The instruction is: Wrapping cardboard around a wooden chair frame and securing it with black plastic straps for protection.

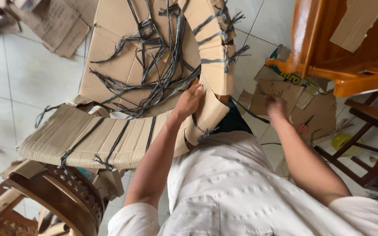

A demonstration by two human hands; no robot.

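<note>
Two hands: left hand flat on cardboard band; right hand blurred, grip unclear; tiled floor.

Bright, even daylight, no hard shadows; soft shade only under the cardboard. Pale floor tiles near washed out, mild glare top right. Right hand motion-blurred; left hand fairly sharp. Wide-angle bend at edges; corners soft, esp. top left.

My left hand reaches forward, fingers together, palm pressed flat. My right hand stretches out lower, blurred, grip unclear.
</note>
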